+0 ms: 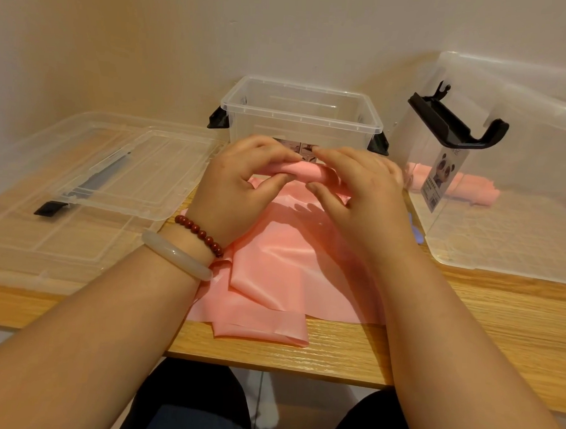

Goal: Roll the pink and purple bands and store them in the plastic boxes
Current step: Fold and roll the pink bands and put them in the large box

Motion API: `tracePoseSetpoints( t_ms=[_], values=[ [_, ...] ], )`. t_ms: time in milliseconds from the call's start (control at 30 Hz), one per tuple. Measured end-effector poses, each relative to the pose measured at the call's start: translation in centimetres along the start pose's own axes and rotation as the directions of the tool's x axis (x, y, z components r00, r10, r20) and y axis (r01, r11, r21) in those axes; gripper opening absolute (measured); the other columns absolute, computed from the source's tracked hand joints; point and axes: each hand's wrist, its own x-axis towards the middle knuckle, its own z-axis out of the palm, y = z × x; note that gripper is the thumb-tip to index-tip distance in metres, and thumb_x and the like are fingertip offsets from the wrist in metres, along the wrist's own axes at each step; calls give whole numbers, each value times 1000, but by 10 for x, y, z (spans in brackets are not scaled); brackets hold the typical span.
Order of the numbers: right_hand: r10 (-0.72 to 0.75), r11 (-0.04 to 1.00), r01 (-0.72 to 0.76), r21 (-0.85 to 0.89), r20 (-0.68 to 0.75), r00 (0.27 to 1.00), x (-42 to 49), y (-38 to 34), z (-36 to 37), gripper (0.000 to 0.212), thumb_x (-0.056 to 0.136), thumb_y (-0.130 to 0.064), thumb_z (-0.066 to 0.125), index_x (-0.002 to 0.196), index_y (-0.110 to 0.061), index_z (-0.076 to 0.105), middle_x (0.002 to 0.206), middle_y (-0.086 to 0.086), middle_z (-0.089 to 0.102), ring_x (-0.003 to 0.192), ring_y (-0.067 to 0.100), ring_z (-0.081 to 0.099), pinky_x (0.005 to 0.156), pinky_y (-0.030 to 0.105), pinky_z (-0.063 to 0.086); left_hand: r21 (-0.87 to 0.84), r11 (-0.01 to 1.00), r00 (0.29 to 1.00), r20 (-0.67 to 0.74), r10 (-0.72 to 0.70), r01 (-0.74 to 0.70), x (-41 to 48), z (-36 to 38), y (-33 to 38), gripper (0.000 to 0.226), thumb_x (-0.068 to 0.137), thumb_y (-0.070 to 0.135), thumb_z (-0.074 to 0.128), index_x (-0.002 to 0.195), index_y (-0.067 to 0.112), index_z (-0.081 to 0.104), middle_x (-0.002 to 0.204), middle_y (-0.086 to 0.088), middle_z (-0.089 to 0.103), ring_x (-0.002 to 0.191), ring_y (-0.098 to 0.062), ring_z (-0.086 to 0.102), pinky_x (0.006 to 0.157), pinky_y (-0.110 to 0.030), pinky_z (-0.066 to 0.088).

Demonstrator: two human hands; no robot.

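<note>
While the loose tail of the pink band (272, 263) lies creased and partly folded over itself at the near edge of the table (467, 306), its far end is wound into a roll (305, 171). Both forearms reach over that tail, the left wrist wearing a pale bangle (174, 254) and a bead bracelet (198, 233). The left hand (234, 185) pinches the roll's left end between its thumb below and curled fingers on top. The right hand (358, 192) grips the right end the same way, so the roll is held between the 2 hands just above the table.

I judge the step to be mid-roll: much of the band is not yet wound. The next move calls for turning the roll toward the body, keeping the edges even and the slack smooth so it winds tight.

Beside the right forearm a purple sliver (413, 232) shows, too hidden to identify surely. Just beyond the hands stands a small box (300, 116), open and holding nothing I can see. To the left lie 2 clear lids (90, 178), stacked. On the right, a large box (526, 112) holds a second pink roll (473, 188).
</note>
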Motion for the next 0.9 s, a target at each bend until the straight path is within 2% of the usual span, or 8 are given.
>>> tracePoseSetpoints(
  t_ms=[167, 333, 467, 567, 733, 800, 833, 900],
  values=[
    [-1, 1000, 1, 6, -14, 1000, 1, 0, 1, 19, 89, -31, 64, 106, -25, 71, 100, -11, 64, 95, 16, 58, 88, 36, 31, 18, 1000, 1000, 12, 2, -2, -1, 1, 0, 19, 85, 14, 70, 104, 13, 72, 101, 11, 58, 97, -3, 54, 87, -20, 45],
    [1, 1000, 0, 19, -26, 1000, 1, 0, 2, 19, 88, -27, 65, 105, -23, 72, 97, -6, 65, 91, 18, 59, 85, 46, 42, -22, 1000, 1000, 14, -15, 15, -1, 1, 0, 23, 83, 16, 72, 106, 14, 72, 104, 9, 60, 99, -8, 58, 90, -22, 45],
    [-29, 999, 26, -46, -64, 998, 0, 1, 0, 18, 88, -28, 66, 103, -24, 74, 96, -6, 68, 92, 20, 60, 87, 33, 27, -26, 999, 999, 5, -36, 36, -2, 2, -1, 21, 84, 18, 73, 105, 14, 73, 103, 7, 62, 97, -8, 59, 89, -18, 45],
    [-91, 987, 74, -142, -113, 989, 1, -3, 1, 16, 89, -29, 65, 101, -23, 75, 94, -6, 71, 90, 20, 63, 92, 38, 30, -31, 998, 999, -6, -52, 52, -2, 3, -1, 19, 85, 18, 71, 103, 14, 74, 101, 8, 62, 95, -6, 59, 87, -17, 47],
    [-118, 955, 78, -285, -129, 985, 1, -11, 3, 6, 87, -18, 69, 88, -22, 74, 82, -7, 71, 77, 18, 67, 102, 38, 24, -21, 995, 995, 17, -95, 96, -4, 4, 3, 19, 85, 17, 70, 103, 14, 73, 100, 10, 59, 95, 10, 53, 85, -4, 39],
    [-85, 950, 45, -309, -119, 989, 1, -12, 2, 8, 84, -14, 71, 83, -21, 74, 77, -6, 71, 72, 19, 67, 102, 36, 23, -24, 990, 989, 67, -134, 136, -3, 5, 5, 22, 85, 21, 68, 105, 17, 73, 101, 12, 59, 97, 2, 55, 88, -10, 43],
    [-68, 949, 30, -314, -111, 991, 1, -12, 1, 8, 82, -12, 71, 81, -20, 74, 76, -6, 71, 71, 20, 67, 100, 35, 23, -7, 989, 984, 97, -148, 150, -2, 5, 6, 23, 85, 23, 66, 107, 18, 73, 102, 12, 60, 98, -3, 56, 90, -17, 46],
    [-31, 952, 1, -307, -95, 995, 2, -11, 0, 10, 78, -11, 71, 77, -20, 73, 73, -5, 70, 69, 21, 66, 95, 34, 26, 92, 986, 976, 157, -154, 141, 2, 4, 9, 26, 86, 25, 64, 109, 18, 72, 106, 7, 65, 104, -14, 57, 91, -27, 43]
  ],
)
